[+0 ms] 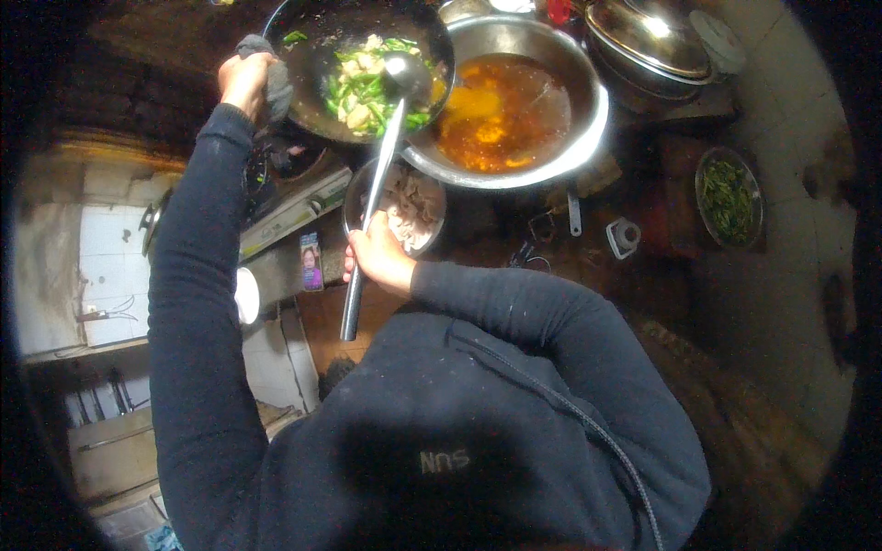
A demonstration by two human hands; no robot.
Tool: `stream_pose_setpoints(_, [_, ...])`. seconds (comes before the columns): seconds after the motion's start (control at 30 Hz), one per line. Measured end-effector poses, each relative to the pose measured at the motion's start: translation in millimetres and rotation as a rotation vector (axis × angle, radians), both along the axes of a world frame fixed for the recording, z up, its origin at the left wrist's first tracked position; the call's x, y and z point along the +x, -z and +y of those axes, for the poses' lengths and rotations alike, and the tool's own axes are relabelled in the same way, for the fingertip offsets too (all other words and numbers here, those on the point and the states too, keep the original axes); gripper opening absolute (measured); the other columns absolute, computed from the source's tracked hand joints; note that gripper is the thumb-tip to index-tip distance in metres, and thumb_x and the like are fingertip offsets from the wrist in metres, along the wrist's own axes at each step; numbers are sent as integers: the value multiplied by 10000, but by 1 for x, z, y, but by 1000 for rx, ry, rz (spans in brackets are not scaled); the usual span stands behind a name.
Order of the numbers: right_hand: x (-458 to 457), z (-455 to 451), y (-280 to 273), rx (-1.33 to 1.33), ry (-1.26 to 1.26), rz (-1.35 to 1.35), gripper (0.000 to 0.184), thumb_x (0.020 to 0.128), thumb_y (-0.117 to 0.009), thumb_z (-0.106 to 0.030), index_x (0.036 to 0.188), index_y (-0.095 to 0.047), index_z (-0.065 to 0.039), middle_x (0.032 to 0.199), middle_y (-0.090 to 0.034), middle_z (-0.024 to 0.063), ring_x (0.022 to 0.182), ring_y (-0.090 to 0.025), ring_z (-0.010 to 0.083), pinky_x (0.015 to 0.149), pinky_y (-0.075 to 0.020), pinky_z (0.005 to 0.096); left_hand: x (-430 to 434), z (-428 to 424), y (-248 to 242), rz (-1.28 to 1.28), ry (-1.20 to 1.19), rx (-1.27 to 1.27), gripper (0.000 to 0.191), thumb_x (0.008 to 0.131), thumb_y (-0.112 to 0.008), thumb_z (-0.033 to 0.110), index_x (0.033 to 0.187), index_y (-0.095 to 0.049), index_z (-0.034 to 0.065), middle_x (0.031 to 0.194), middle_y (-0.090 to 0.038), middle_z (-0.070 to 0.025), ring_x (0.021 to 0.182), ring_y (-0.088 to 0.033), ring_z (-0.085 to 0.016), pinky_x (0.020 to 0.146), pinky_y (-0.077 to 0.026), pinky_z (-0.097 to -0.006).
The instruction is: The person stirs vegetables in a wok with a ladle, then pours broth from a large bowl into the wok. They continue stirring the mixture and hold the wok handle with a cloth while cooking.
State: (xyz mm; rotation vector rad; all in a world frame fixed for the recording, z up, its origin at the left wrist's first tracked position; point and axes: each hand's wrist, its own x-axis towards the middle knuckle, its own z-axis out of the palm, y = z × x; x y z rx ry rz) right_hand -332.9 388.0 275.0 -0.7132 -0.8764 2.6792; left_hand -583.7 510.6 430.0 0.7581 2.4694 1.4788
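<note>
At the upper left, my left hand grips a grey cloth at the rim of a dark wok. Green vegetables and pale pieces of food lie in the wok. My right hand is closed round the handle of a long metal ladle, whose bowl rests over the food. Beneath the ladle's shaft and beyond my right hand stands a bowl of sliced pale meat. Right beside the wok, a large metal basin holds orange-brown liquid with oil on it.
A lidded metal pot stands at the upper right. Farther right is a dish of green vegetables. A phone lies left of my right hand, near a white bowl. A white object and a metal handle are below the basin.
</note>
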Motion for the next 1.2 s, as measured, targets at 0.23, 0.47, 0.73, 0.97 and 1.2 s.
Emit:
stream_pose_setpoints(0.23, [-2, 1, 0, 17, 6, 21, 219, 904, -386, -38, 976, -181, -59, 761, -456, 129, 534, -526, 198, 447, -532, 380, -1, 4, -1, 11, 29, -18, 82, 702, -642, 22, 773, -601, 22, 745, -623, -66, 640, -597, -170, 588, -482, -312])
stream_pose_setpoints(0.47, [-1, 0, 1, 5, 7, 21, 220, 907, -402, -46, 1015, -210, -47, 763, -460, 125, 560, -528, 191, 478, -538, 374, 3, 6, -3, 90, 36, -57, 100, 703, -644, 47, 792, -602, 26, 740, -618, -65, 635, -593, -169, 585, -477, -315])
stream_pose_setpoints(0.73, [-2, 0, 2, 9, 4, 34, 211, 902, -380, -36, 969, -181, -52, 763, -457, 130, 546, -527, 200, 459, -534, 381, 3, 8, -5, 158, 12, -132, 126, 697, -655, 50, 815, -630, 12, 766, -629, -60, 667, -600, -163, 611, -482, -306])
stream_pose_setpoints(0.97, [-1, 0, 0, 18, 3, 28, 209, 904, -383, -38, 973, -187, -59, 768, -455, 125, 548, -524, 195, 459, -534, 380, 0, 9, -4, 113, 33, -85, 116, 690, -660, 43, 799, -638, 12, 770, -638, -59, 668, -601, -158, 618, -484, -304])
stream_pose_setpoints(1.2, [-2, 0, 0, -10, 4, 12, 211, 904, -392, -37, 977, -195, -58, 768, -458, 124, 543, -525, 195, 449, -531, 382, -6, 9, -3, 106, 35, -103, 133, 671, -678, 61, 784, -649, -4, 767, -652, -64, 676, -606, -151, 636, -487, -301])
